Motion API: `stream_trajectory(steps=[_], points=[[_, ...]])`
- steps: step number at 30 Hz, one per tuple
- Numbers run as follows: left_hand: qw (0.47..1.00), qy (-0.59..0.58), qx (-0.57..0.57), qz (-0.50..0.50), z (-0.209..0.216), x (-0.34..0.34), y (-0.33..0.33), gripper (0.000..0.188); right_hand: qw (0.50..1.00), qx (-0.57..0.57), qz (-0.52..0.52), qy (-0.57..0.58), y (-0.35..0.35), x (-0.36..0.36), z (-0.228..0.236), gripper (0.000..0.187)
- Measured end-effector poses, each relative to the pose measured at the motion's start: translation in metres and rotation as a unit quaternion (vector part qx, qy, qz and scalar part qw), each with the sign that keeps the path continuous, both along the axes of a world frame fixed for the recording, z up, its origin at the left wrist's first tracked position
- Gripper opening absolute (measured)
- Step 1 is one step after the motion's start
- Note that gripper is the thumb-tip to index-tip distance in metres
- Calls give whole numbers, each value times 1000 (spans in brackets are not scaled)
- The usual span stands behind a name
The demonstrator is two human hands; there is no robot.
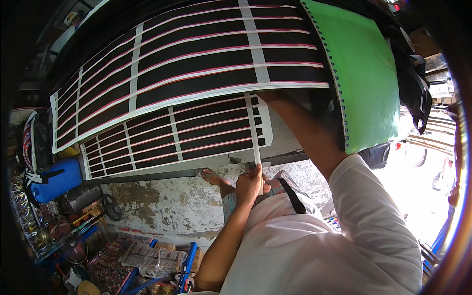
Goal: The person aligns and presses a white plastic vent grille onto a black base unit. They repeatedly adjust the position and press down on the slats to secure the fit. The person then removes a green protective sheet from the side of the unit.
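My left hand is closed on the lower end of a narrow white strip, close to my waist. The strip runs up over the right end of a lower black sheet with white and pink lines. Above it lies a larger black sheet with the same lines and grey cross bands, overlapping the lower one. My right forearm reaches forward. My right hand goes under the larger sheet's front edge, its fingers hidden.
At the right lies a green sheet with a notched left edge. A blue container stands at the left. Below are a peeling wall and racks of small goods. Bright daylight fills the right side.
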State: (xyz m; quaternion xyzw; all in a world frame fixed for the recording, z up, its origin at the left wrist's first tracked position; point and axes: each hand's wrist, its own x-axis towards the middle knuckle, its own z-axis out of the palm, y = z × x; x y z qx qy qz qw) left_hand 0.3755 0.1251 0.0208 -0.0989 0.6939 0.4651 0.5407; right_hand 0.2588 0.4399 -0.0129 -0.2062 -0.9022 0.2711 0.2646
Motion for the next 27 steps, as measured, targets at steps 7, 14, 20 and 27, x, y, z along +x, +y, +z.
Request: stream_trajectory(steps=[7, 14, 20, 27], points=[[999, -10, -28, -33, -6, -1, 4, 59, 1000, -5, -4, -10, 0, 0, 2, 34], [999, -5, -27, -29, -9, -1, 4, 63, 1000, -9, -9, -21, 0, -1, 2, 30], [999, 2, -14, -36, -21, 0, 4, 67, 998, -10, -28, -53, -6, 4, 8, 27], [999, 22, -1, -43, -34, 2, 2, 73, 952, -25, 69, -296, -65, 63, 41, 24]])
